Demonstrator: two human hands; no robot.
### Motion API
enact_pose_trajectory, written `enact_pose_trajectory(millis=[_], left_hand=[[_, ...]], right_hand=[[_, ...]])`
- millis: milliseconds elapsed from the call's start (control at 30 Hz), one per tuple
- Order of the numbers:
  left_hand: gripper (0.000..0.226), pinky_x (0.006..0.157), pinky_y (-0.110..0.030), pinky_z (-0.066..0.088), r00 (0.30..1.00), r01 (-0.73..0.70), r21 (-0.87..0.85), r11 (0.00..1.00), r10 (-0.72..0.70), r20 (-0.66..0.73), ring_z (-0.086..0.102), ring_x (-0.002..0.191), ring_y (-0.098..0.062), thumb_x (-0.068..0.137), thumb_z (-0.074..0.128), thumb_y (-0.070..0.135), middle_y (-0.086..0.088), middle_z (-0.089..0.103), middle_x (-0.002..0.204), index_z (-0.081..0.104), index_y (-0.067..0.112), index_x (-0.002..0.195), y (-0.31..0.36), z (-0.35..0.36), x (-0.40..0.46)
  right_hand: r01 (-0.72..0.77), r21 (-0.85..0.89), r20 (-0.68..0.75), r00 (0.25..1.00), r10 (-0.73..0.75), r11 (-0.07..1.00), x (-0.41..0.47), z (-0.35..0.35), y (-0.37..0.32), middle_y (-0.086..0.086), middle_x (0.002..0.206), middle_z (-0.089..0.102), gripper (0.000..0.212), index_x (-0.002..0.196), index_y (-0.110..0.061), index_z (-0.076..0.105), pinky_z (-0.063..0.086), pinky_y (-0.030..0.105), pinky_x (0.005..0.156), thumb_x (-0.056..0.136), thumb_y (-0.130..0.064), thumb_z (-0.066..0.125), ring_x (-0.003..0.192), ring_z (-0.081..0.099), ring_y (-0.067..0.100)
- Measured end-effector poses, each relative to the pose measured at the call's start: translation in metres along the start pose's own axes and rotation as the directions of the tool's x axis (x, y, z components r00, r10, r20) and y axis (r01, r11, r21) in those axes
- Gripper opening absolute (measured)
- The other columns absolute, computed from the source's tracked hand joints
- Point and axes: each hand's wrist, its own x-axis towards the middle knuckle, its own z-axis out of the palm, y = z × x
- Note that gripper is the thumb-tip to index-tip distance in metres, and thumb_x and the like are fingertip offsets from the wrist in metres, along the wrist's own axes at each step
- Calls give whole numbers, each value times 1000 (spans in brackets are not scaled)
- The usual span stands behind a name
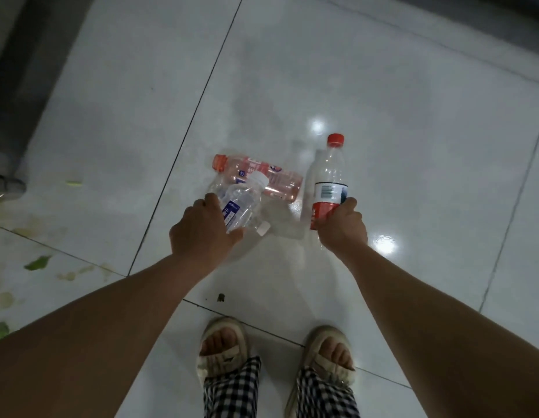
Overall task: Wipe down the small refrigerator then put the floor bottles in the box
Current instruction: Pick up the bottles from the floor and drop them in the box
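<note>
The right hand [342, 226] is wrapped round the lower body of a clear bottle with a red cap [329, 182], holding it upright on the right, over the white tiled floor [413, 116]. The left hand [201, 229] is closed on a clear bottle with a white cap [242, 203], gripping its base end while the cap points away to the far right. Just beyond it a pink bottle [262, 175] lies on its side on the floor, orange cap to the left. There seems to be one more clear bottle under the left hand's load, with a white cap near the thumb, but the glare makes that uncertain.

All the bottles look empty, so they should be very light, thin-walled and springy, likely to dent under a hard squeeze and to roll or skid on the glossy tile. The labelled middle gives the surest hold; the neck below the cap would do for hooking a second bottle. Neither the box nor the refrigerator can be picked out here.
</note>
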Motion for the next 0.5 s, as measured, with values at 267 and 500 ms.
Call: enact_pose_trajectory(millis=[267,500], left_hand=[[68,74,-39,49,995,-83,30,996,84,-53,56,100,-27,78,64,54,-10,55,110,38,9,121,61,-128,-55],[55,74,-34,46,978,-147,47,988,152,-141,55,99,-23,80,64,49,-6,55,109,42,13,114,128,-264,-123]], right_hand=[[223,-172,-145,958,-249,959,-83,-135,-20,14,111,53,62,131,-16,31,43,34,73,83,-33,67,102,53,29],[258,-232,-238,920,-312,938,-160,-301,-39,11,112,51,66,132,-18,29,37,32,68,81,-33,67,103,51,26]])
